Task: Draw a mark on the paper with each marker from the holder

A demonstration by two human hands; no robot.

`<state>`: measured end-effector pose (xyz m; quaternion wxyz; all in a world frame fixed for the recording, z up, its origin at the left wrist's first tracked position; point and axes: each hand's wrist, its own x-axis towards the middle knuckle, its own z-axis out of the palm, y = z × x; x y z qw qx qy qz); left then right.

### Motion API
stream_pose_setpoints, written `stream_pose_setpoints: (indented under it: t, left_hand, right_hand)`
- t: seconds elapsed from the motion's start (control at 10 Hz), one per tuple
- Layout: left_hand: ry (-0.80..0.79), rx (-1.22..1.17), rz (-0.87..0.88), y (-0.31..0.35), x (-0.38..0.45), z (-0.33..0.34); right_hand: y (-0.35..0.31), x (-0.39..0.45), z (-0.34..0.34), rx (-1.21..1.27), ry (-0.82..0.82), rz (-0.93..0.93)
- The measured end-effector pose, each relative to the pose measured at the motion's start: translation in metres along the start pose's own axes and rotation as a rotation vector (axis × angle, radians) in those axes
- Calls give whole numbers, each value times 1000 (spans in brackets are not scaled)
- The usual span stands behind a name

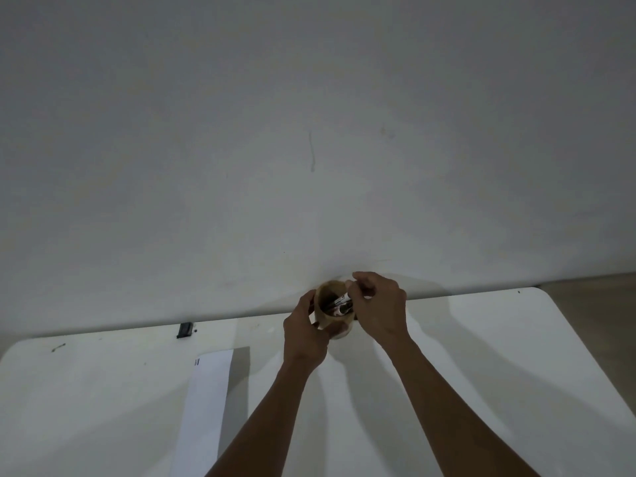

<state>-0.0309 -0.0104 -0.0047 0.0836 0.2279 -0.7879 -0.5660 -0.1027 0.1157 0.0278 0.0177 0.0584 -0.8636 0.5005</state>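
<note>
A brown cylindrical holder (331,292) stands near the far edge of the white table (481,339), with markers (339,306) lying inside its mouth. My left hand (304,333) wraps around the holder's left side and front. My right hand (378,308) is at the holder's right rim, its fingertips pinched on a white-barrelled marker (344,297) that slants into the opening. A long strip of white paper (206,401) lies on the table to the left, with short dark marks (197,362) at its far left corner.
A small black clip-like object (185,329) sits at the table's far edge on the left. A small dark scrap (58,347) lies at the far left. A plain pale wall (309,132) rises directly behind the table. The table's right corner is rounded.
</note>
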Motion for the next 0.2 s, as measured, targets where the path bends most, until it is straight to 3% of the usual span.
stream_pose_setpoints:
  t: [0.2]
  left_hand:
    - [-9, 67, -11, 3, -2, -5]
  right_hand:
    - [-7, -7, -1, 54, 16, 16]
